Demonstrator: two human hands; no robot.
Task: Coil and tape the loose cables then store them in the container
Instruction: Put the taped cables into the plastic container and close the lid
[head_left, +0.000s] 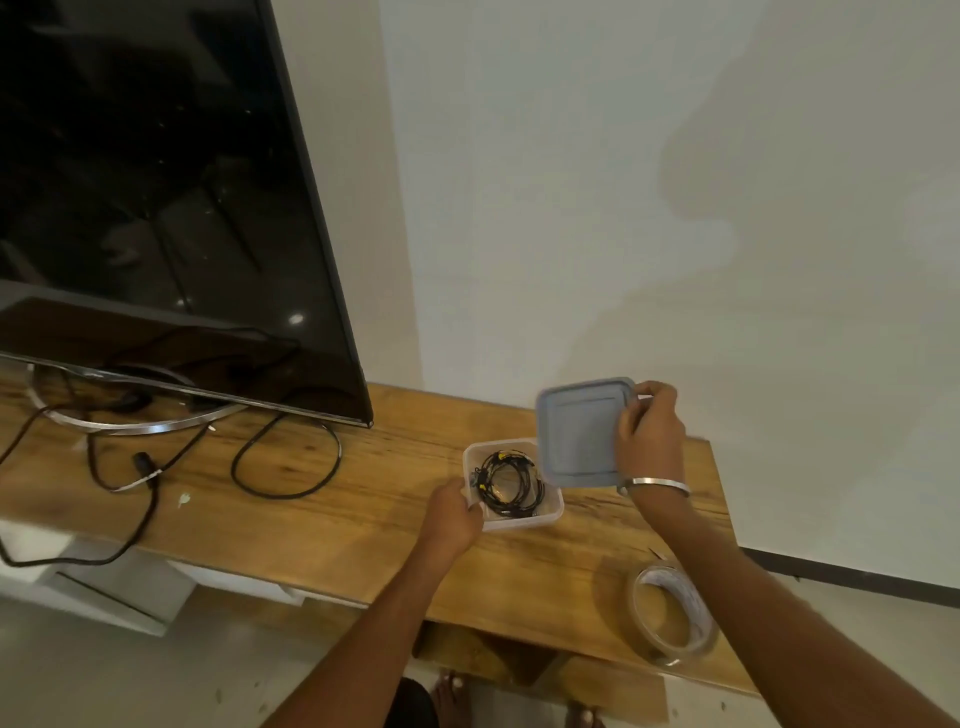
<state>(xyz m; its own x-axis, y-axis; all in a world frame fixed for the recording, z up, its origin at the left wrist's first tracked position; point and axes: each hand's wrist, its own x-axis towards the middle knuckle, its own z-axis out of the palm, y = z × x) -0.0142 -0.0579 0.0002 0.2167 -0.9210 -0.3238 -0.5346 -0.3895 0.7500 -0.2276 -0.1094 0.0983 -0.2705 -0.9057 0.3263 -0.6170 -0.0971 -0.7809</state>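
Observation:
A small clear square container (551, 512) sits on the wooden table (332, 519). Inside it lie coiled black cables (511, 483) with small yellow marks. My left hand (453, 512) grips the container's near left corner. My right hand (649, 434) holds a grey-blue square lid (579, 434) by its right edge, tilted up just above and to the right of the container. The lid is blurred and covers the container's far right corner. A roll of clear tape (670, 616) rests on the table near the front right edge.
A large black TV (156, 208) on a curved metal stand (135, 423) fills the left. Loose black power cables (291, 467) loop across the table in front of it and hang off the left edge. A white wall stands behind.

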